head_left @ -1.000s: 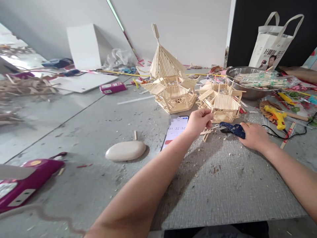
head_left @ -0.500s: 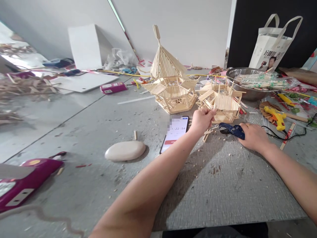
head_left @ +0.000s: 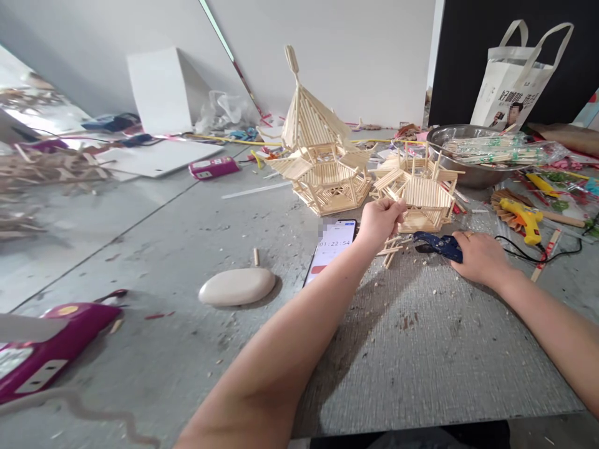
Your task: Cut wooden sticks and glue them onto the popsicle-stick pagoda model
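My left hand point(head_left: 381, 218) is closed in a pinch in front of the smaller stick model point(head_left: 427, 194). Whatever is between its fingertips is too small to make out. Below that hand lie several short cut sticks point(head_left: 389, 252). My right hand point(head_left: 481, 257) rests on the table, wrapped around a pair of dark blue pliers point(head_left: 437, 246) whose jaws point left towards these sticks. The taller stick model point(head_left: 327, 171), a pavilion with a pointed roof, stands to the left of the smaller one.
A phone point(head_left: 333, 246) showing a timer lies beside my left forearm, near a pale oval case point(head_left: 238, 286). Rightwards are a yellow glue gun point(head_left: 521, 218) with a black cord and a steel bowl point(head_left: 475, 176) of wrapped sticks. A purple power strip point(head_left: 56, 340) sits at left.
My left hand has shifted very slightly and stays pinched by the smaller model. My right hand keeps the pliers in the same place. The view has moved a little.
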Action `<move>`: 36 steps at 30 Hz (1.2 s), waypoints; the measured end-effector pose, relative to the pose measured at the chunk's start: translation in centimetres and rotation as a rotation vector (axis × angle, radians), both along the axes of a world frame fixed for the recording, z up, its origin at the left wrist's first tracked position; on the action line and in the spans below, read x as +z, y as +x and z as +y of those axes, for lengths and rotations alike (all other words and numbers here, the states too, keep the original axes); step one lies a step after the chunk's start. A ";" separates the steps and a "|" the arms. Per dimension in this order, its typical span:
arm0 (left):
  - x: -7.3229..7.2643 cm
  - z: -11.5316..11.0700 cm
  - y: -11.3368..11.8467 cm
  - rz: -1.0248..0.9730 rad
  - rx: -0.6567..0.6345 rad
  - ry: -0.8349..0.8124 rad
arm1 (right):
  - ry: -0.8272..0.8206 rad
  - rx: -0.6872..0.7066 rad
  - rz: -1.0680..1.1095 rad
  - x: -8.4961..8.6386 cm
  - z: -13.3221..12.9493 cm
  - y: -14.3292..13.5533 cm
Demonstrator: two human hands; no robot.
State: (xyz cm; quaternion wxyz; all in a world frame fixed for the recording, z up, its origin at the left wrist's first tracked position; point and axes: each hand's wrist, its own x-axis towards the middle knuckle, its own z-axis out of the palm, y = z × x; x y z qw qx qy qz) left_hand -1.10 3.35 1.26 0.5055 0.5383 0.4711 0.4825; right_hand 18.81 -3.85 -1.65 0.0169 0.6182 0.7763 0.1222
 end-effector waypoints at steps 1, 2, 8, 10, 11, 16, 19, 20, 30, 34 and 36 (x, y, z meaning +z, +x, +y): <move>-0.1 0.1 0.0 0.000 -0.003 0.004 | 0.001 0.002 -0.002 0.0 0.0 0.0; -0.1 0.1 0.0 0.001 -0.005 0.009 | 0.002 0.002 -0.004 0.0 0.0 0.0; -0.4 0.3 -0.1 -0.030 -0.020 0.015 | -0.023 -0.009 0.002 0.0 0.0 0.0; -0.5 0.4 -0.1 -0.064 -0.040 -0.005 | -0.043 -0.018 0.005 0.1 0.1 0.0; -0.5 0.4 -0.2 -0.082 -0.050 -0.019 | -0.051 -0.023 0.006 0.1 0.1 -0.1; -0.5 0.5 -0.3 -0.151 -0.100 -0.122 | -0.057 -0.030 0.018 0.3 0.1 -0.1; -0.4 0.6 -0.3 -0.194 -0.127 -0.175 | -0.047 -0.032 0.015 0.3 0.0 -0.2; -0.4 0.6 -0.4 -0.210 -0.135 -0.190 | -0.045 -0.032 0.012 0.3 0.0 -0.2; -0.1 0.6 -0.3 -0.250 -0.135 -0.229 | -0.046 -0.035 0.010 0.4 -0.1 -0.3; -0.1 0.6 -0.3 -0.232 -0.139 -0.231 | -0.056 -0.042 0.008 0.4 0.0 -0.3; -0.1 0.6 -0.2 -0.221 -0.138 -0.228 | -0.060 -0.044 0.006 0.3 0.0 -0.2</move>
